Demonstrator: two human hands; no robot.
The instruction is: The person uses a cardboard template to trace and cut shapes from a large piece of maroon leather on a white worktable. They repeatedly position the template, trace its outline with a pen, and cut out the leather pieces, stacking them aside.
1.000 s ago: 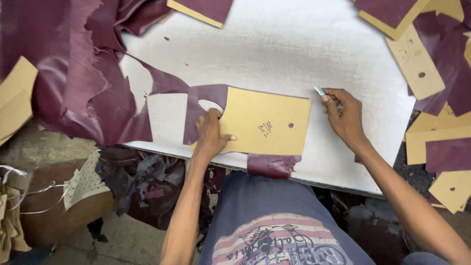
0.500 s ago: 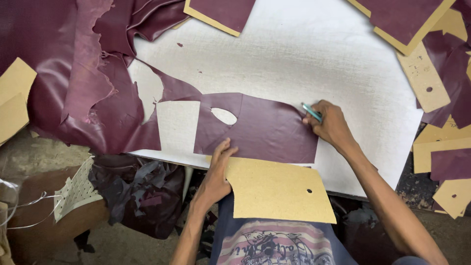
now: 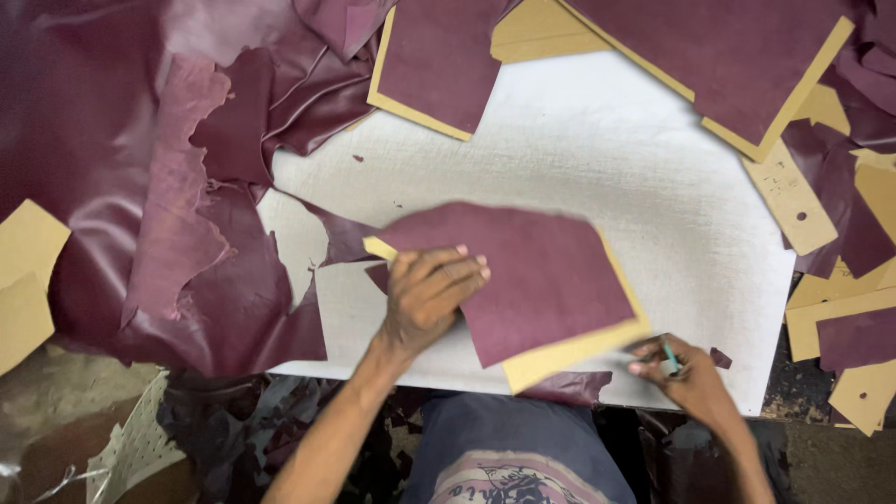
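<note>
The left hand [image 3: 431, 297] now presses a cut maroon leather piece [image 3: 523, 275] onto the tan card template [image 3: 560, 355] in the middle of the white worktop [image 3: 607, 168]; half a second ago the template lay bare near the lower edge. The right hand [image 3: 686, 378], lower right, has its grip clenched on a teal pen [image 3: 669, 357]. The cut piece looks separated and stacked.
</note>
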